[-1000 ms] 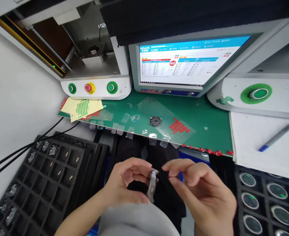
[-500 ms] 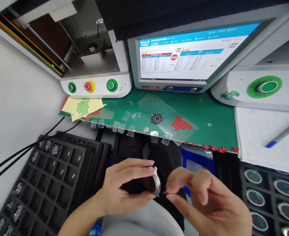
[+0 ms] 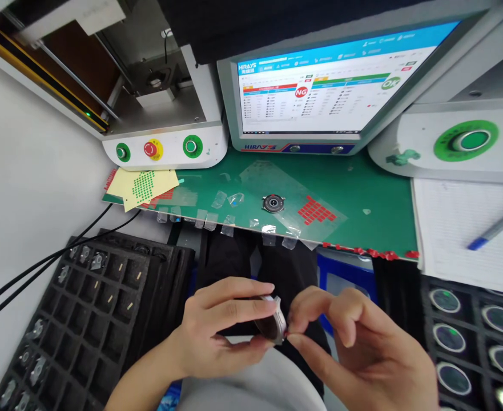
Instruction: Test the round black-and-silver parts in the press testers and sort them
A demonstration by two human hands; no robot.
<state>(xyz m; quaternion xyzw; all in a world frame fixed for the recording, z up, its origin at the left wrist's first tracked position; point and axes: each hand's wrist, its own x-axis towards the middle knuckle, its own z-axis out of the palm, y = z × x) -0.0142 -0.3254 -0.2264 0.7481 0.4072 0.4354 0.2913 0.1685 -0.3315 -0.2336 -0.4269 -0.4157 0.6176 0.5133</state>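
Observation:
My left hand [image 3: 221, 322] is closed on a round silver watch case [image 3: 280, 319], gripped at its edge and tilted so that its side faces right. My right hand [image 3: 354, 342] pinches a tiny red sticker [image 3: 286, 333] between thumb and forefinger, right at the lower right side of the case; whether it touches the case is hard to make out. On the green bench [image 3: 200, 165] lies another watch case [image 3: 273, 203], back side up, with a red mark on its top edge. Beside it is a clear sheet with rows of red stickers [image 3: 317, 211].
A yellow sheet with green dots [image 3: 143, 185] lies at the bench's left. Behind stand a monitor [image 3: 302, 91] and a machine with push buttons [image 3: 152, 149]. Black foam trays flank me: the left tray [image 3: 92, 319] holds small parts, the right tray [image 3: 471, 342] round watch pieces. A pen [image 3: 497, 225] rests on paper.
My left hand and the watch case have shifted slightly right, closing the gap to the red sticker in my right hand. A green OK has appeared at the monitor's right side.

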